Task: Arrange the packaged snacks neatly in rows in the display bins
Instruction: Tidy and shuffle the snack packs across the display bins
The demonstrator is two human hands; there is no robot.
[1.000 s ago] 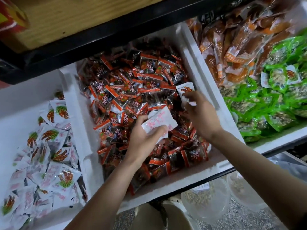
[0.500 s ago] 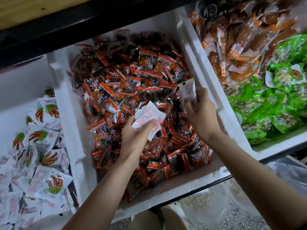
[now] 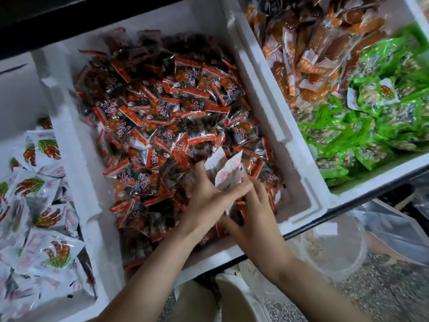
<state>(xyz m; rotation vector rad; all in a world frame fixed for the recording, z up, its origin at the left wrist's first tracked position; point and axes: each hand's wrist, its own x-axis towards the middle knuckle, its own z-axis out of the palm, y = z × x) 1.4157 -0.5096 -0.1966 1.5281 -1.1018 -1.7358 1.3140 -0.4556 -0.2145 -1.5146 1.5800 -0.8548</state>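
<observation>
The middle white foam bin (image 3: 299,173) is heaped with several red-and-black snack packets (image 3: 162,117). My left hand (image 3: 209,201) and my right hand (image 3: 253,219) meet above its near right part. Between them stand two white packets with pink print (image 3: 226,169), their backs toward me. My left hand's thumb and fingers pinch these packets. My right hand's fingers reach up against the same packets from the right; whether it still grips one is unclear. The left foam bin (image 3: 69,159) holds matching white packets (image 3: 41,219) with a red-and-green picture.
A right foam bin (image 3: 371,189) holds orange packets (image 3: 308,56) at the back and green packets (image 3: 371,126) in front. A dark shelf edge (image 3: 69,26) runs above the bins. Below are clear plastic tubs (image 3: 334,247) on a speckled floor.
My right hand came left and down with its white packet to join my left hand, so both packets now stand together. The camera view shifted leftward.
</observation>
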